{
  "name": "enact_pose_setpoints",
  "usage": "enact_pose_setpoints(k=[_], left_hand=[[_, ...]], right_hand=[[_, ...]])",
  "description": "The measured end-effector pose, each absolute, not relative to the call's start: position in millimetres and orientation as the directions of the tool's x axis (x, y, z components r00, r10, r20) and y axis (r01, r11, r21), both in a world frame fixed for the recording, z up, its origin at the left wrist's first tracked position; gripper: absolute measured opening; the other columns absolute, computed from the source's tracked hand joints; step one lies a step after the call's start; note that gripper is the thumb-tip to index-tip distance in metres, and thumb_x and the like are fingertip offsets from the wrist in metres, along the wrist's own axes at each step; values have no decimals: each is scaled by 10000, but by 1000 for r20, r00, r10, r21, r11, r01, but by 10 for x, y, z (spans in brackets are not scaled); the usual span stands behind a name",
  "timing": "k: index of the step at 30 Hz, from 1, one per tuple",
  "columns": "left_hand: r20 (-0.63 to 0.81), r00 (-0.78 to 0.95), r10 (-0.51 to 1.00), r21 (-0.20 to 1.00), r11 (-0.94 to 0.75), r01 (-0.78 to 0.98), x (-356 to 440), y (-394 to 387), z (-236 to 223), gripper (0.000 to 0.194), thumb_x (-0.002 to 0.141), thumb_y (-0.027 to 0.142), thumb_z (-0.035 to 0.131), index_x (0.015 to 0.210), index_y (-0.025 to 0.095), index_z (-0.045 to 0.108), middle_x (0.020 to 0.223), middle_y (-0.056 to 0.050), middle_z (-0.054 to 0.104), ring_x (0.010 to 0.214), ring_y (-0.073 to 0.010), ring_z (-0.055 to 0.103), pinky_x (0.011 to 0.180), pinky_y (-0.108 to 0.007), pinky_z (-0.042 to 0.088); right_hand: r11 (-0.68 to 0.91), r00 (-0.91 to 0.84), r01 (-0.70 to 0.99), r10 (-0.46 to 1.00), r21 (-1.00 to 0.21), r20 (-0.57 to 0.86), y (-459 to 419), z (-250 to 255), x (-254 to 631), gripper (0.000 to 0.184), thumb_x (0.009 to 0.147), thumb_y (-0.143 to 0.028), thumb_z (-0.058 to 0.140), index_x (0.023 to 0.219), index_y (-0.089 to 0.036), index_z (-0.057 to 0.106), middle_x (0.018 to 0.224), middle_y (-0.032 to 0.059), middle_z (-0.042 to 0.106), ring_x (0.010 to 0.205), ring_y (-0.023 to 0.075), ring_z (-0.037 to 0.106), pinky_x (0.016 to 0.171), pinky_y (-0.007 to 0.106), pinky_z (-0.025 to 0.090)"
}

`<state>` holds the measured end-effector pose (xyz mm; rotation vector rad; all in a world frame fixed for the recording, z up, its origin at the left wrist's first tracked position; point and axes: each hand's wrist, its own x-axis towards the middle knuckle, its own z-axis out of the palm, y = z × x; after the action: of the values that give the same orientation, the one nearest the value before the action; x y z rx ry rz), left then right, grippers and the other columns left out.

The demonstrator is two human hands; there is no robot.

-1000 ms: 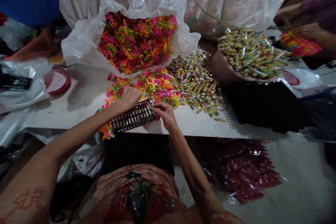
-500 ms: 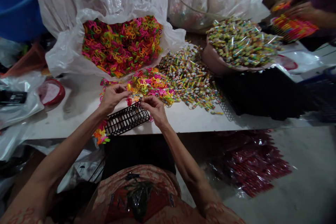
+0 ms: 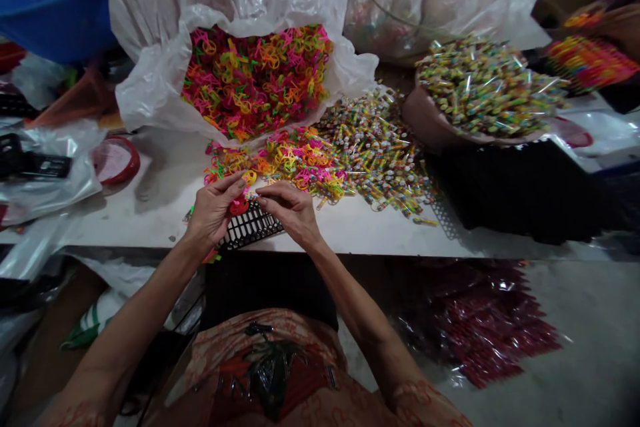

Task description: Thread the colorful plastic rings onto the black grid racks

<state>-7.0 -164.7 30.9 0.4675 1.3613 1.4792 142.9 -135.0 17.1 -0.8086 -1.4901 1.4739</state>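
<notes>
Left hand (image 3: 210,208) has come nearer, now overlapping left end of black rack (image 3: 254,224) at tabletop's (image 3: 160,217) near edge. Our left grip pinched together on yellow piece (image 3: 250,176), red piece (image 3: 239,206) just nearer. Right hand (image 3: 296,215), fingertips close together, over rack's far edge; we cannot tell if it holds anything.

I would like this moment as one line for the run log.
left hand: pinching colored pieces | right hand: close by, grip unclear | rack: at table edge, near hands
</notes>
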Motion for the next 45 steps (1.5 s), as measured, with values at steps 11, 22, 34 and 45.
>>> enact_pose_setpoints(k=[11, 22, 34, 45], left_hand=[[-108, -534, 838, 991, 47, -127, -42, -1719, 334, 391, 549, 395, 851, 851, 156, 782, 870, -59, 740, 873, -183, 659, 846, -319, 519], [-66, -551, 832, 995, 14, -97, -6, -1727, 345, 334, 579, 372, 840, 841, 171, 790, 838, -39, 732, 820, -160, 649, 813, -300, 522], [-310, -410, 858, 931, 188, -312, -28, -1753, 435, 446, 458, 394, 902, 809, 149, 777, 728, -50, 730, 659, -159, 660, 618, -268, 539], [-267, -486, 832, 941, 117, -317, -21, -1856, 394, 375, 517, 341, 874, 829, 158, 776, 819, -47, 739, 728, -147, 665, 691, -271, 553]], right_hand=[[128, -447, -140, 877, -982, 178, -1388, 100, 1406, 101, 767, -349, 739, 814, -271, 782, 858, 21, 729, 806, 165, 647, 793, 338, 548], [-118, -417, -183, 908, -976, -32, -1450, 111, 1381, 277, 746, -477, 733, 794, -206, 764, 788, 17, 716, 572, 102, 618, 567, 249, 542], [-41, -433, -191, 900, -981, 47, -1498, 51, 1381, 291, 799, -483, 701, 818, -199, 761, 780, 17, 708, 541, 94, 610, 538, 244, 532], [562, -351, 66, 787, -825, 508, -1597, 104, 1363, 215, 950, -287, 558, 922, -189, 748, 791, 36, 738, 716, 119, 673, 685, 241, 551]])
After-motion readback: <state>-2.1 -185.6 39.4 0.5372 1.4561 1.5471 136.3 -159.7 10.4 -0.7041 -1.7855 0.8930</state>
